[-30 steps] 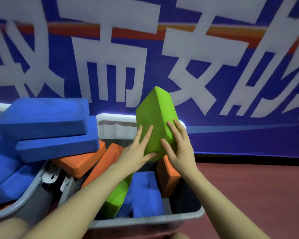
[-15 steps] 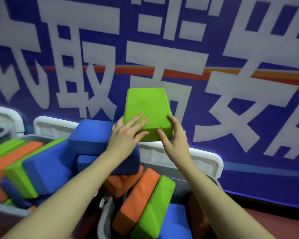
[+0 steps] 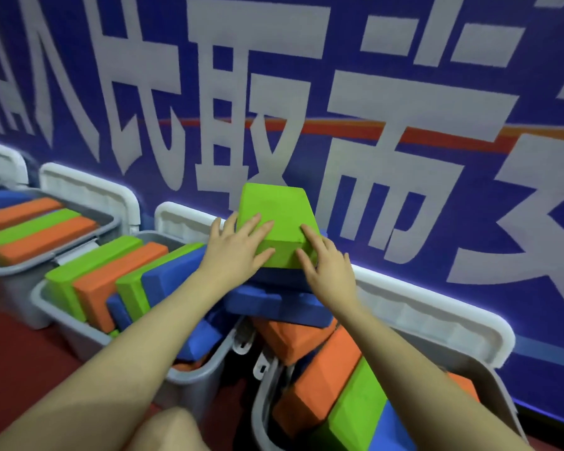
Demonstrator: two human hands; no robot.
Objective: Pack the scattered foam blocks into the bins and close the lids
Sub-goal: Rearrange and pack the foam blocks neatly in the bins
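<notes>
L hand [image 3: 238,252] lies flat on the left side of a green foam block [image 3: 275,219], fingers spread and nearly straight, tips on the block's top face and near edge; nothing curled round it, so it presses rather than grips. R hand [image 3: 328,266] does the same on the right side: fingers extended, index along the block's right edge, thumb on the front face. Both hands relaxed-flat, block held between palms and fingers.

Green block sits atop a stack of two blue blocks [image 3: 280,305], which bridge the gap between the middle bin [image 3: 205,379] and the near-right bin [image 3: 264,408]. Block looks slightly tilted, far end up toward the wall.

Under the blue stack, in the near-right bin: orange blocks [image 3: 319,375] leaning at an angle, a green one [image 3: 355,408] beside them, a blue one [image 3: 394,431] lower right. Bin's white lid [image 3: 437,317] stands open against the wall behind.

Middle bin, left of the L forearm: blocks on edge in a row, green [image 3: 79,275], orange [image 3: 118,275], green [image 3: 144,281], blue [image 3: 170,278], touching side by side. Its white lid [image 3: 183,219] also up at the back.

Far-left bin [image 3: 20,271]: orange, green, orange blocks [image 3: 36,229] packed flat-ish w/ a blue one behind; lid [image 3: 88,193] open too. A 4th lid [image 3: 4,161] shows at frame's left edge.

Backdrop: blue banner [image 3: 79,60] w/ big white characters and an orange stripe. Floor [image 3: 7,346] dark red. Bottom centre, a bit of the person's knee [image 3: 170,431].
</notes>
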